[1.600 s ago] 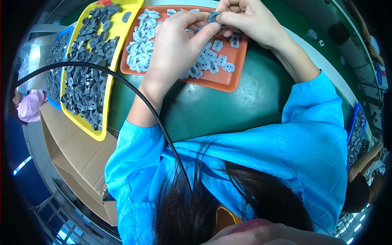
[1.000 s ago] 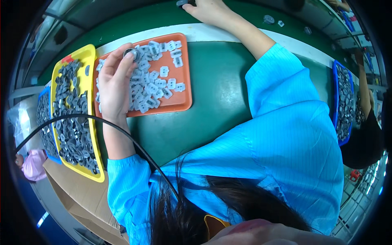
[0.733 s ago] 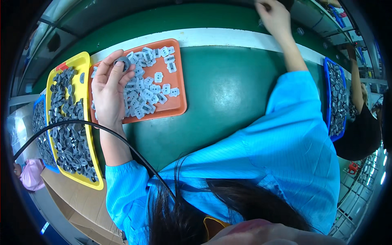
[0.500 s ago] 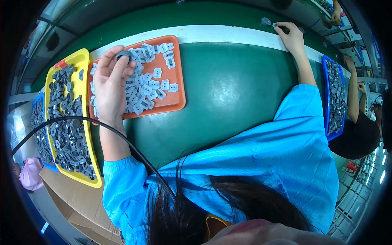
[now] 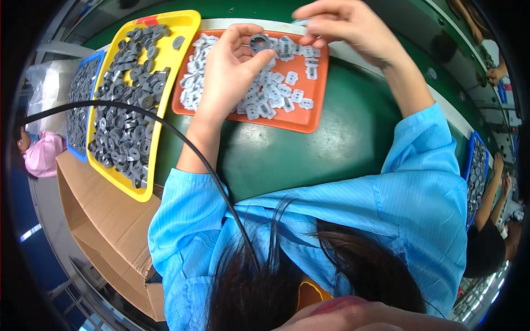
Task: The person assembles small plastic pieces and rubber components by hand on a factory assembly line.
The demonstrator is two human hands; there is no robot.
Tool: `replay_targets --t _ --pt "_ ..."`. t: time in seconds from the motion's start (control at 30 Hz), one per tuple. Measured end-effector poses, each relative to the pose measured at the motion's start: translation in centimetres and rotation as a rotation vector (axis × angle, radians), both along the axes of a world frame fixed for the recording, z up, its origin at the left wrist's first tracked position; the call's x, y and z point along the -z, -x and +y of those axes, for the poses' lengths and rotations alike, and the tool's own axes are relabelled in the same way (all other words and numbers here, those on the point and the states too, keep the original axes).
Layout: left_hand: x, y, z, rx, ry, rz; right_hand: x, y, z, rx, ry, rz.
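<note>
My left hand (image 5: 234,69) is raised over the orange tray (image 5: 316,117), its thumb and fingers closed on a dark grey ring-shaped part (image 5: 260,42). Small whitish plastic pieces (image 5: 270,94) with dark spots lie heaped in that tray. To the right, my right hand (image 5: 345,27) hovers above the tray's far right corner, slightly blurred. Between its fingertips sits a small pale piece (image 5: 301,22), partly hidden. The two hands are apart, their fingertips turned toward each other.
Left of the orange tray is a yellow tray (image 5: 187,27) of dark grey round parts, then a blue tray (image 5: 77,153). A black cable (image 5: 138,113) crosses before my left forearm. A cardboard box (image 5: 105,215) stands at lower left. Another person's arm (image 5: 488,201) is near the right blue tray (image 5: 472,144).
My right hand has come leftward from the far right, bringing the small pale piece near my left hand. The view has shifted, so the trays appear further right and higher.
</note>
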State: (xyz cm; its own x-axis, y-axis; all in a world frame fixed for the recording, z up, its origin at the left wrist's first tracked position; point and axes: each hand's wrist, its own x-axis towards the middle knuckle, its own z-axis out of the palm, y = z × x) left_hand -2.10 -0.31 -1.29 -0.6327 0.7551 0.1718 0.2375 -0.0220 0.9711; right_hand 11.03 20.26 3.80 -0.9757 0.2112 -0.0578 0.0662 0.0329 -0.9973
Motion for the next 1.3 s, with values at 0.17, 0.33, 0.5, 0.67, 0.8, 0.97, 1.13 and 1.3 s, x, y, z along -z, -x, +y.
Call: replay_targets --t 0.17,0.33,0.5,0.67,0.8,0.97,1.13,1.3 --pt "-1.5 0.0 0.5 -0.017 0.102 0.224 0.6 3.0 -2.0 -0.127 -0.142 -0.051" --pt "0.4 0.6 0.6 -0.062 -0.002 0.018 3.1 2.9 -2.3 -0.002 -0.249 0.168" --pt "-0.8 1.8 -0.2 -0.062 -0.091 -0.125 3.1 3.3 -1.6 0.043 -0.552 0.215" --pt "0.9 5.3 -1.3 0.03 -0.097 -0.37 2.7 2.9 0.0 0.017 -0.546 0.095" --pt "1.3 4.5 -0.3 0.09 -0.09 -0.297 0.2 1.3 -0.7 -0.117 -0.702 0.047" --pt "1.9 3.6 -0.1 0.047 -0.047 -0.156 2.8 -0.5 -0.7 -0.167 -0.79 0.037" --pt "1.8 3.0 0.0 -0.023 -0.047 0.048 3.3 -1.8 -4.5 -0.064 -1.199 0.112" --pt "1.0 2.2 0.2 -0.048 -0.11 0.061 1.3 -0.5 -3.4 -0.143 -0.639 -0.059"
